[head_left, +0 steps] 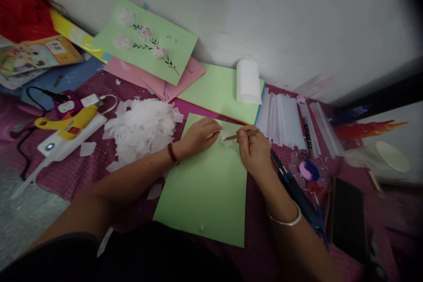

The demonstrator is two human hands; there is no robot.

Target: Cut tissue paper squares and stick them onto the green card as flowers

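A sheet of green paper (205,189) lies in front of me on the table. Near its top edge sits a small cluster of crumpled white tissue paper (226,140). My left hand (200,136) rests on the sheet just left of the cluster, its fingers stretched out and the tips close to the white paper. Between the thumb and fingers of my right hand (254,147) is a thin brown stick (231,137), its tip pointing left at the cluster. A small white bit (202,228) lies near the sheet's bottom edge.
Left of the sheet is a heap of white tissue pieces (143,128); beyond it, a yellow glue gun (71,123) on a white power strip (62,145). A green flower picture (145,48) leans behind. A paper roll (247,81), glue sticks (284,119) and a dark phone-like slab (348,218) stand rightward.
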